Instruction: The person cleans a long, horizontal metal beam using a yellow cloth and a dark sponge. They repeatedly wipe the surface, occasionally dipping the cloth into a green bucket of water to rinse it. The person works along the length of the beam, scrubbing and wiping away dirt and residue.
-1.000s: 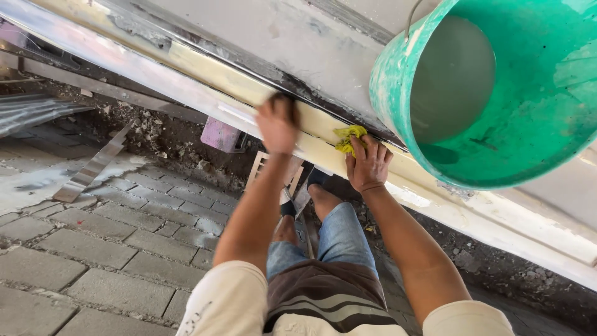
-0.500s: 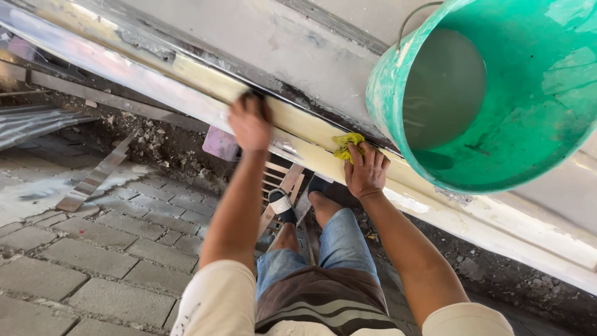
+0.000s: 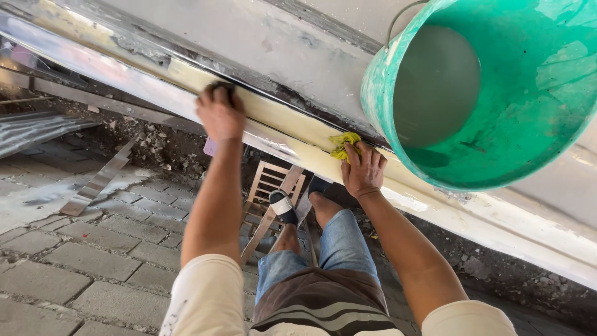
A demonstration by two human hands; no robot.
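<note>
While a pale, cream-coloured painted ledge [image 3: 280, 118] running along a grey wall is worked from above, the left hand [image 3: 219, 113] is pressed onto it with the fingers curled over a dark object, barely visible beneath them and too hidden to be identified. A crumpled yellow cloth [image 3: 343, 144] is pinned against the same ledge under the fingertips of the right hand [image 3: 362, 169], which lies flat and spread, not clenched. Just beside that hand, a large green plastic bucket [image 3: 497, 93] streaked with pale residue is seen hanging close to the wall, its wire handle rising behind it. Below, a wooden slatted stand [image 3: 267, 193] is stood upon, with grey paving bricks [image 3: 81, 261] and rubble around it. Judged from the posture, the wiping would be done best with even pressure kept along the ledge, the cloth held flat, the bucket left undisturbed and balance guarded on the narrow footing.
</note>
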